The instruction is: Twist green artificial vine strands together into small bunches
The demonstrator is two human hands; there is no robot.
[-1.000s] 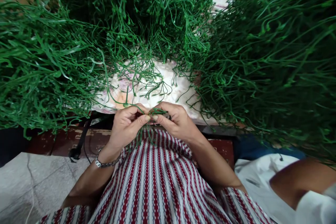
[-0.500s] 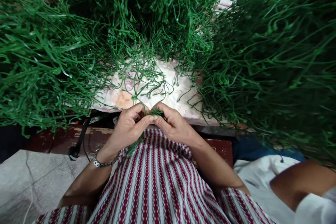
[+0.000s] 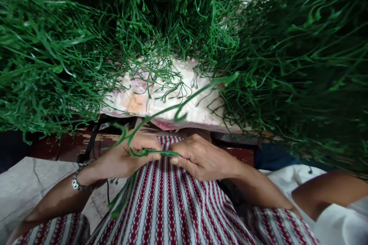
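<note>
Green sprig (image 3: 165,153), one, near centre, spanning left hand (image 3: 123,157) and right hand (image 3: 199,157), each closed in a pinch on it; probably best worked with close-set grips and even tension.

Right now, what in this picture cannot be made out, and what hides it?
Head view:
Green strand: hidden where the right hand grips it.
Left hand: palm hidden behind the hand itself.
Right heap of strands: cut off by the right edge.
Co-worker's arm: also cut off there.
Floral cloth: partly covered by the heaps.
</note>
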